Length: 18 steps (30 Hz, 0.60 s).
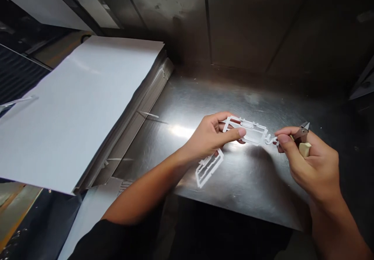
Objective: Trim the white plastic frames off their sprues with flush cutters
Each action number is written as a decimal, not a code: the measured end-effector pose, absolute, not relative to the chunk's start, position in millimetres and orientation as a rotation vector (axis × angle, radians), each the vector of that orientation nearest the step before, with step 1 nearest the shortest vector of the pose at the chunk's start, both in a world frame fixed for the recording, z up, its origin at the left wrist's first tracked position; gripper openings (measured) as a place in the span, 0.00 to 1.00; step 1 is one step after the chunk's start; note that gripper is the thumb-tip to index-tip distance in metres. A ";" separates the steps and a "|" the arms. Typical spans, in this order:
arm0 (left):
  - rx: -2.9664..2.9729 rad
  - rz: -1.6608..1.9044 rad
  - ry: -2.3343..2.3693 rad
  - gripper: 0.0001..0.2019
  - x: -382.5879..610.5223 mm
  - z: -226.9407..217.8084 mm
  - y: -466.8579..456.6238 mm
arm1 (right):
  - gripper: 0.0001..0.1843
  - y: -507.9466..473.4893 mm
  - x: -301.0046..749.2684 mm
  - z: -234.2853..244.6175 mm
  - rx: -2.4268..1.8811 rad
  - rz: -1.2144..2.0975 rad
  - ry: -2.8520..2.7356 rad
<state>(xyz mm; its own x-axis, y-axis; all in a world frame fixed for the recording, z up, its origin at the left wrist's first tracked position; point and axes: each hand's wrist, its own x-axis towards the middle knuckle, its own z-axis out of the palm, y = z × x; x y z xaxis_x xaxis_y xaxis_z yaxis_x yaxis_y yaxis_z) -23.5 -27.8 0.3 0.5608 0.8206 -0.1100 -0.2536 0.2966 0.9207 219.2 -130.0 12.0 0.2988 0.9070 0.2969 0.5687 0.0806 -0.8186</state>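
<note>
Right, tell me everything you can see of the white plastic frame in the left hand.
The white plastic frame is a thin, flat model-kit runner, matte-looking, with narrow rails forming a boxy outline and a curled, branching end. It is held above the steel table, not resting on it. The left hand pinches its near end between thumb and fingers. The far end reaches the right hand, which grips small cutters.
</note>
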 end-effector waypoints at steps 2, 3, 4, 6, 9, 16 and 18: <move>1.067 0.721 0.664 0.16 -25.5 1.2 -26.2 | 0.14 -131.5 224.1 12.2 -1.642 0.333 -1.383; 1.080 0.724 0.683 0.17 -25.8 1.0 -26.7 | 0.16 -132.2 225.6 10.8 -1.652 0.280 -1.368; 1.083 0.754 0.709 0.18 -25.7 0.5 -28.1 | 0.19 -132.9 226.7 8.7 -1.646 0.255 -1.354; 1.074 0.828 0.762 0.19 -24.9 -0.5 -32.3 | 0.27 -134.6 227.1 3.1 -1.579 0.333 -1.352; 1.078 0.902 0.790 0.18 -23.9 -0.5 -38.2 | 0.26 -138.2 222.6 -3.7 -1.486 0.583 -1.397; 1.072 0.988 0.721 0.12 -22.7 2.5 -41.4 | 0.28 -141.5 209.2 -4.6 -1.541 0.691 -1.517; 1.072 0.990 0.717 0.10 -22.9 1.6 -42.5 | 0.29 -140.6 209.4 -4.3 -1.543 0.698 -1.507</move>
